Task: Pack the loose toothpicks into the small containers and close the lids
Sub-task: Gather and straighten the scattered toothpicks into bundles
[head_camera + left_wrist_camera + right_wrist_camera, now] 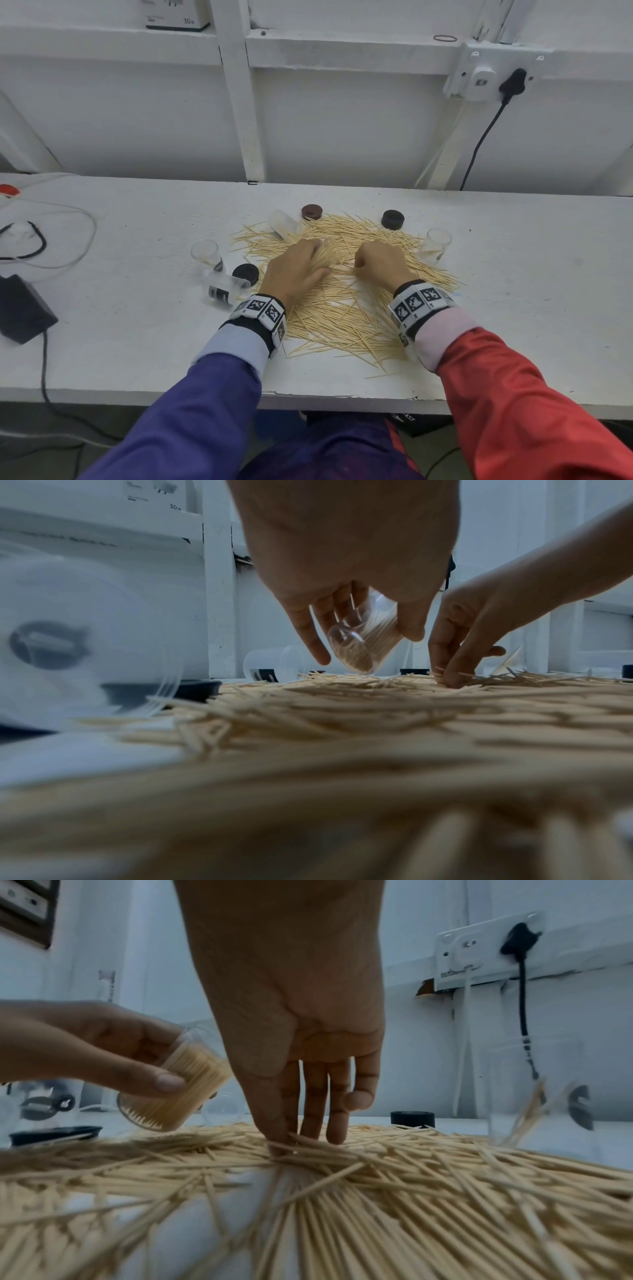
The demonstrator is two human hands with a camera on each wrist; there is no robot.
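On the white counter [513, 274], loose toothpicks [342, 308] lie in a wide pile; left hand [294, 270] fingers curl round a tilted clear container [178, 1093] packed with picks, and right hand [380, 262] fingers pinch a few from the pile. Other containers' dark labels are unreadable. Box [176, 13] on the wall ledge reads "30w"; black plug [512, 84] sits in the socket.

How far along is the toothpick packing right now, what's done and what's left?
Nothing looks finished: no container is closed, and three lids, like the brown lid, lie loose. In hand: the left hand grips a nearly full container, tilted, while the right hand pinches toothpicks from the pile. Left: most of the pile, the other clear containers such as the right one, and all lids.
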